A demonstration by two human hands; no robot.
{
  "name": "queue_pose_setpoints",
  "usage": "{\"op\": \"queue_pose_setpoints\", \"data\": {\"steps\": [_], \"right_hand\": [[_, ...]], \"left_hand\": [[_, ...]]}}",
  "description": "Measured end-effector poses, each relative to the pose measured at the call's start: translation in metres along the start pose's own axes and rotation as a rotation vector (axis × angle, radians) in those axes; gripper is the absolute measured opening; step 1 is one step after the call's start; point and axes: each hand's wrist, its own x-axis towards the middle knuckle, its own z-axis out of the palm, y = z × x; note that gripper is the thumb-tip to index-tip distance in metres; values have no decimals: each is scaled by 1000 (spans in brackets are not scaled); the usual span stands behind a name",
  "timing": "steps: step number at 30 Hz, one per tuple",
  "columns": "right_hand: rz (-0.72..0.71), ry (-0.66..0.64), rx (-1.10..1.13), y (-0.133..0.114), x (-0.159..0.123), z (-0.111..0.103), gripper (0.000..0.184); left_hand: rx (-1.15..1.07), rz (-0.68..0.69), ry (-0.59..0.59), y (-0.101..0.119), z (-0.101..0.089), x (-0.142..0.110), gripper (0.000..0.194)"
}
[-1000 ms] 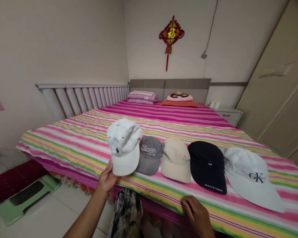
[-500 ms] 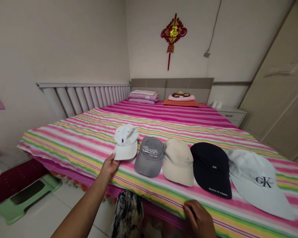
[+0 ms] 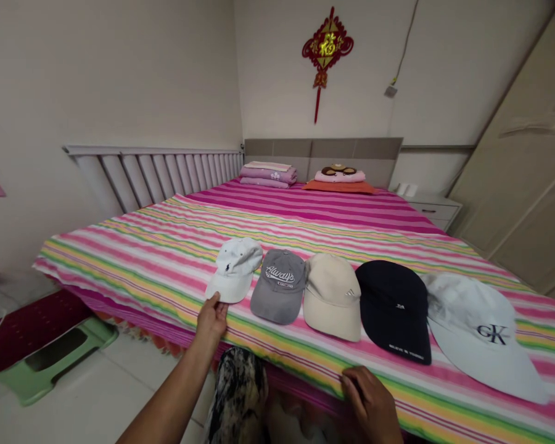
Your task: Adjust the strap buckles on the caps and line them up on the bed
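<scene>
My left hand (image 3: 212, 316) pinches the front of the brim of a small white cap (image 3: 235, 266) with a dark logo, at the left end of a row on the bed. Beside it lies a grey cap (image 3: 280, 287) with white "Always" lettering. A beige cap (image 3: 332, 297), a black cap (image 3: 394, 310) and a larger pale cap (image 3: 488, 336) marked "CK" continue the row rightward, with their brims towards me. My right hand (image 3: 372, 398) rests at the near bed edge, below the beige and black caps, its fingers curled and nothing visible in them.
A striped sheet (image 3: 134, 246) covers the bed. Folded bedding (image 3: 268, 176) and a pink pillow stack (image 3: 340, 177) lie by the headboard (image 3: 356, 154). A green stool (image 3: 58, 357) stands on the floor at left. My patterned trouser leg (image 3: 239, 394) is against the bed's near side.
The white cap has turned and its brim has swung slightly left and nearer, with my left hand on it. My right hand stays in about the same place. The view has shifted slightly.
</scene>
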Motion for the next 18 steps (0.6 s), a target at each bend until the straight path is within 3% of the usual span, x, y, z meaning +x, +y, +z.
{"op": "queue_pose_setpoints", "data": {"steps": [5,18], "right_hand": [[21,-36,26,0,0,-1,17],[17,-24,25,1,-1,0,15]], "left_hand": [[88,2,-14,-15,4,-15,16],[203,64,-67,-14,0,-25,14]]}}
